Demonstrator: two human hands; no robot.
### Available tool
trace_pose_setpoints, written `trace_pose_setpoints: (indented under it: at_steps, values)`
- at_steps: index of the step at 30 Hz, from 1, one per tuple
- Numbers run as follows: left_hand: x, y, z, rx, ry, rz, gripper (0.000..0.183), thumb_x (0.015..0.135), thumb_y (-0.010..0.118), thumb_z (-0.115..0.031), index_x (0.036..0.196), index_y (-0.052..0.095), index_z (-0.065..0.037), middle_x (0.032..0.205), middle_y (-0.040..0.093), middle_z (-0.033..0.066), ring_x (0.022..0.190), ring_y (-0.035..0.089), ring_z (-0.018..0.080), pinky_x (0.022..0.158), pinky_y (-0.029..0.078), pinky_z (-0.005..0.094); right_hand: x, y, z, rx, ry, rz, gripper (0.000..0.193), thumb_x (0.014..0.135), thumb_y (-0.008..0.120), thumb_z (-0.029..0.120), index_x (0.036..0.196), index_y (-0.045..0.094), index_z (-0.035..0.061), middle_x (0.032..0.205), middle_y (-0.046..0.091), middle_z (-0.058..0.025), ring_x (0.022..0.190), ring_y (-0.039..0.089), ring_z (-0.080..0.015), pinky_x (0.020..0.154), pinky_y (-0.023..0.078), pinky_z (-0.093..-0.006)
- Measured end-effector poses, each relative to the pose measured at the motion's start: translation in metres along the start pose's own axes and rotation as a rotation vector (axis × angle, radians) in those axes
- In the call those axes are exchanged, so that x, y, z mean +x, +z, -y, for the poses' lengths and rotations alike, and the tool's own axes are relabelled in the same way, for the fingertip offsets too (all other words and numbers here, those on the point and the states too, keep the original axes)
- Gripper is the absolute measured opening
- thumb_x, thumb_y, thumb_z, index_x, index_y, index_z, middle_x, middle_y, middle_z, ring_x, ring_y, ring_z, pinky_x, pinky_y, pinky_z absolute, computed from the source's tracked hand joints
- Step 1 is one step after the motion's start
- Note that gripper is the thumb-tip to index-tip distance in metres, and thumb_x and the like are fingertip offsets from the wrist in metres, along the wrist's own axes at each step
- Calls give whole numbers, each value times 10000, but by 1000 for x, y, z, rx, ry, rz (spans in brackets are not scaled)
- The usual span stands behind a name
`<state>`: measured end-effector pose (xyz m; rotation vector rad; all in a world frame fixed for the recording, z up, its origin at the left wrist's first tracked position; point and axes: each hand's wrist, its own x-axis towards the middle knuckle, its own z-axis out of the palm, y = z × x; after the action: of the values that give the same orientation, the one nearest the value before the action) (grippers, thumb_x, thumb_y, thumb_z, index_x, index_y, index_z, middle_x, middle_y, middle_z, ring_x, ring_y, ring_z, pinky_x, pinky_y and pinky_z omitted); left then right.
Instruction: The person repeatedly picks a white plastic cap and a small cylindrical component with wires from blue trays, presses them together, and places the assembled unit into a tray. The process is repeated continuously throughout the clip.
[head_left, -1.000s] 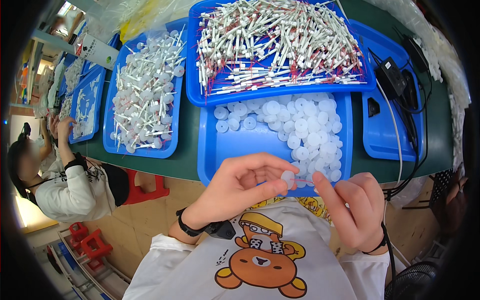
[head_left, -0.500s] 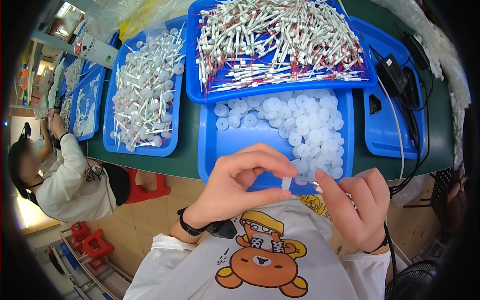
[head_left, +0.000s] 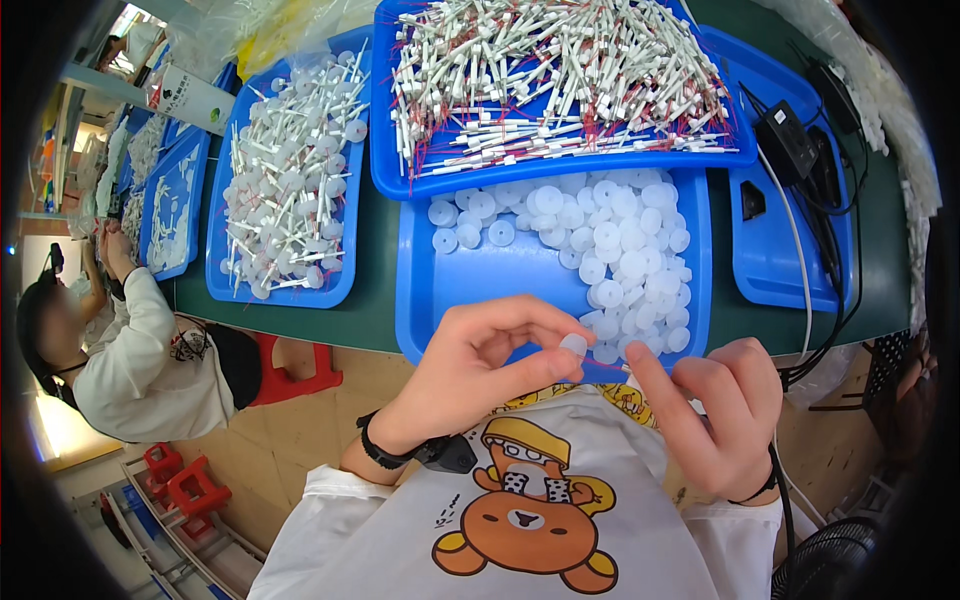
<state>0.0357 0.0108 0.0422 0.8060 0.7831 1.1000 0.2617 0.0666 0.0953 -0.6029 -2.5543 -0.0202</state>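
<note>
Between the thumb and fingers of my left hand [head_left: 490, 360] is a small translucent white plastic disc [head_left: 574, 345]. My right hand [head_left: 715, 415] is just to its right, fingers curled around a thin white stick with red thread [head_left: 628, 378], mostly hidden by the fingers. The two hands are close but apart, over the front edge of a blue tray [head_left: 470, 285]. In that tray many loose discs [head_left: 632, 262] are heaped toward the right. A second blue tray [head_left: 560, 180], full of white sticks with red threads [head_left: 560, 70], overlaps its far edge.
Left of these, another blue tray [head_left: 345, 285] holds sticks fitted with discs. At the right a blue tray [head_left: 745, 265] carries a black power adapter [head_left: 788, 140] and cables. A person in a white top [head_left: 150, 360] works at the far left, near red stools [head_left: 197, 488].
The disc in my left hand has turned from edge-on to showing its flat face. My right hand has shifted only slightly, and its fingers now hide more of the stick.
</note>
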Motion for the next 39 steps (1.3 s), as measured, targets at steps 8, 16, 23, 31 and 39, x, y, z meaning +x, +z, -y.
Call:
trace_pose_setpoints:
  at_steps: [8,16,23,31,39]
  values:
    - [3,2,7,156,187,-20,378,823,757,31,1185,647,17,1159,646,94,1020,605,155,905,486,296,1,1,1,293,184,92,236,694,790,118,873,695,-3,702,493,-45,612,465,-219,516,372,-333]
    - [5,10,-1,281,171,78,370,748,800,58,1095,678,17,1076,655,130,1010,632,229,884,525,361,-3,6,-3,586,276,235,222,743,787,112,875,654,-8,720,498,-78,631,498,-261,538,396,-359]
    - [4,14,5,179,201,-56,403,687,853,45,1061,703,30,1043,677,151,985,636,222,856,516,358,-1,6,7,378,181,186,264,773,739,110,970,624,-23,741,446,-82,644,508,-225,542,404,-314]
    - [0,15,-6,399,336,-27,302,709,850,-19,996,757,-7,865,679,70,810,634,168,730,501,290,1,5,6,257,11,203,167,772,689,89,848,555,23,705,461,-41,609,508,-176,500,406,-312]
    - [0,17,-17,770,628,21,305,686,851,-155,937,757,-9,838,666,54,739,637,204,645,517,305,6,-8,4,1198,499,550,208,1020,494,179,899,538,15,682,474,-54,524,461,-162,497,399,-309]
